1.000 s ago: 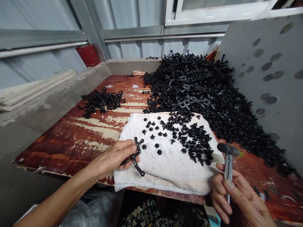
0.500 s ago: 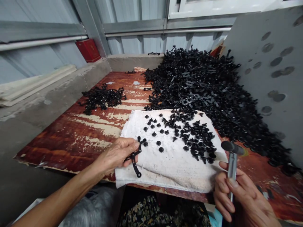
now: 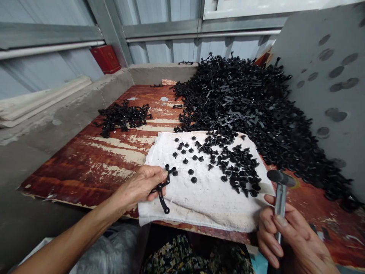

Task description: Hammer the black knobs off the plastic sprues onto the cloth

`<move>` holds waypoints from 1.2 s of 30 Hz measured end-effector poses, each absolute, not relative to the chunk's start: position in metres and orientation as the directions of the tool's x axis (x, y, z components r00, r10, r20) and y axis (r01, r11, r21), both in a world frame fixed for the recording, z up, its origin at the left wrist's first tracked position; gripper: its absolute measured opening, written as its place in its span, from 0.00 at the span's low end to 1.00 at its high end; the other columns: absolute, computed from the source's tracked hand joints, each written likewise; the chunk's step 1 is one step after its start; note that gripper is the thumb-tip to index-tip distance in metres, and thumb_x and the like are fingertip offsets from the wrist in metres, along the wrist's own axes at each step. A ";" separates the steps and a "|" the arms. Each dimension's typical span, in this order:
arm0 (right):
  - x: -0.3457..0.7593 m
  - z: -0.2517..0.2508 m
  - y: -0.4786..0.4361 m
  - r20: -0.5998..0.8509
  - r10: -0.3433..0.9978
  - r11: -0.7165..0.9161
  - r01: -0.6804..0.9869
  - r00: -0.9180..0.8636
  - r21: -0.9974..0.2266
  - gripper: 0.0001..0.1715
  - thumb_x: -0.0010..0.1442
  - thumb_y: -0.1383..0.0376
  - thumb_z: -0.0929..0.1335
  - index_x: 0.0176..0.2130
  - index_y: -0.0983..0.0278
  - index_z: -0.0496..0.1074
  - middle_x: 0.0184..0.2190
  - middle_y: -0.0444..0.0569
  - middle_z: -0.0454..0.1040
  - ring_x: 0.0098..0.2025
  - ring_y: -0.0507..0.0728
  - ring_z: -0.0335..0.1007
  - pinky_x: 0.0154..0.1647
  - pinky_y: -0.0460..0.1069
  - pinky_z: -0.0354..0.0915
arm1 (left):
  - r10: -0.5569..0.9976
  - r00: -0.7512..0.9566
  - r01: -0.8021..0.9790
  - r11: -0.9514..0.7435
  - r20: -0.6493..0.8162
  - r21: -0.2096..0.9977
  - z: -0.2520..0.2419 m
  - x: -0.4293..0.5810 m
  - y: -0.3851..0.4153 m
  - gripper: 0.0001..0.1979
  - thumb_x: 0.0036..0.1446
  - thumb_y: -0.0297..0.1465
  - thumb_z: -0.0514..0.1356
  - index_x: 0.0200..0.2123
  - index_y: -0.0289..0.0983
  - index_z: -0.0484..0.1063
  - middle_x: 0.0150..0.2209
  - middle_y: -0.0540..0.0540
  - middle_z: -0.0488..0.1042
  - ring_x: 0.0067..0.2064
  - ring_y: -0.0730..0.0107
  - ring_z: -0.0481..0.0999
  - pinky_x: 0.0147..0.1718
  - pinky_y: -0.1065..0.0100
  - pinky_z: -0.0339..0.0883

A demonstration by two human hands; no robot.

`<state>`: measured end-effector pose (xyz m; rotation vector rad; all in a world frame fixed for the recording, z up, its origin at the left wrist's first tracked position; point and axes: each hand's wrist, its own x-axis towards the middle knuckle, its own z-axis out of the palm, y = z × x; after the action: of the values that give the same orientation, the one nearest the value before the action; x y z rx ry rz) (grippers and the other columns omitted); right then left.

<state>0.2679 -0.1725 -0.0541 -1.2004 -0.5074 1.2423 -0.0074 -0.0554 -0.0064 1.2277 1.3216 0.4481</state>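
My left hand [image 3: 139,186] is closed on a black cross-shaped plastic piece [image 3: 163,188], pinned against the near left part of a white cloth [image 3: 205,198]. My right hand [image 3: 288,239] grips the metal handle of a small hammer [image 3: 281,186], its round head raised over the cloth's right corner. Several small black round caps [image 3: 228,163] lie scattered on the cloth between my hands.
A large heap of black plastic parts [image 3: 251,102] fills the back right of the worn red board [image 3: 94,167]. A smaller pile [image 3: 122,118] lies at the left. A grey spotted panel [image 3: 327,76] stands on the right. A red box [image 3: 106,59] sits by the wall.
The view has tilted slightly, so everything sits a little higher in the picture. Both hands keep their grips and barely move.
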 end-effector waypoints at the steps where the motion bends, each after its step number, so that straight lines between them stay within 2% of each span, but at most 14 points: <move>1: 0.267 -0.053 -0.173 -0.289 0.903 -0.129 -0.439 0.319 -0.889 0.18 0.54 0.57 0.74 0.44 0.57 0.70 0.22 0.39 0.64 0.15 0.47 0.56 0.10 0.41 0.58 | 0.833 0.276 0.371 0.368 -0.480 0.852 -0.007 -0.008 -0.055 0.27 0.43 0.54 0.61 0.21 0.34 0.65 0.18 0.52 0.68 0.15 0.86 0.55 0.14 0.79 0.42; 15: 0.263 -0.047 -0.171 -0.313 0.885 -0.138 -0.450 0.344 -0.882 0.19 0.53 0.56 0.74 0.43 0.57 0.70 0.22 0.39 0.64 0.16 0.47 0.56 0.10 0.41 0.58 | 0.838 0.281 0.364 0.358 -0.467 0.860 -0.001 -0.005 -0.056 0.26 0.42 0.54 0.61 0.19 0.35 0.65 0.15 0.53 0.66 0.14 0.85 0.52 0.14 0.76 0.40; 19: 0.264 -0.048 -0.171 -0.303 0.892 -0.131 -0.451 0.334 -0.883 0.19 0.53 0.57 0.74 0.43 0.57 0.70 0.22 0.39 0.64 0.15 0.47 0.56 0.10 0.41 0.58 | 0.830 0.294 0.369 0.359 -0.474 0.857 -0.001 -0.005 -0.056 0.26 0.43 0.55 0.61 0.18 0.36 0.65 0.12 0.56 0.60 0.13 0.85 0.50 0.13 0.75 0.38; 23: 0.266 -0.052 -0.172 -0.296 0.896 -0.128 -0.444 0.332 -0.887 0.18 0.54 0.58 0.74 0.43 0.57 0.70 0.23 0.40 0.64 0.16 0.47 0.56 0.10 0.41 0.59 | 0.835 0.296 0.364 0.351 -0.465 0.863 -0.002 -0.006 -0.055 0.27 0.42 0.55 0.61 0.18 0.35 0.66 0.14 0.54 0.64 0.13 0.85 0.51 0.13 0.75 0.39; 28: 0.262 -0.047 -0.172 -0.309 0.886 -0.129 -0.457 0.345 -0.880 0.18 0.53 0.58 0.74 0.43 0.57 0.70 0.22 0.40 0.64 0.16 0.47 0.55 0.10 0.41 0.59 | 0.826 0.302 0.398 0.345 -0.476 0.850 -0.002 -0.006 -0.056 0.26 0.45 0.55 0.60 0.18 0.36 0.65 0.10 0.57 0.57 0.13 0.83 0.48 0.13 0.75 0.37; 31: 0.262 -0.047 -0.171 -0.313 0.887 -0.132 -0.462 0.340 -0.877 0.16 0.54 0.57 0.74 0.41 0.57 0.70 0.22 0.39 0.64 0.16 0.47 0.55 0.11 0.40 0.59 | 0.820 0.295 0.435 0.341 -0.490 0.834 -0.002 -0.006 -0.055 0.26 0.47 0.55 0.59 0.19 0.37 0.65 0.10 0.57 0.56 0.13 0.83 0.47 0.14 0.75 0.37; 36: 0.268 -0.051 -0.171 -0.273 0.916 -0.128 -0.430 0.294 -0.894 0.17 0.54 0.56 0.73 0.43 0.57 0.71 0.22 0.39 0.66 0.15 0.48 0.58 0.10 0.41 0.59 | 0.840 0.301 0.491 0.269 -0.451 0.828 -0.006 -0.011 -0.051 0.25 0.48 0.53 0.57 0.18 0.36 0.64 0.11 0.56 0.58 0.14 0.83 0.50 0.16 0.75 0.42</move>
<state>0.2679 -0.1712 -0.0511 -1.1886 -0.5419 1.2556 -0.0106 -0.0508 -0.0055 1.3787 1.3455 0.3700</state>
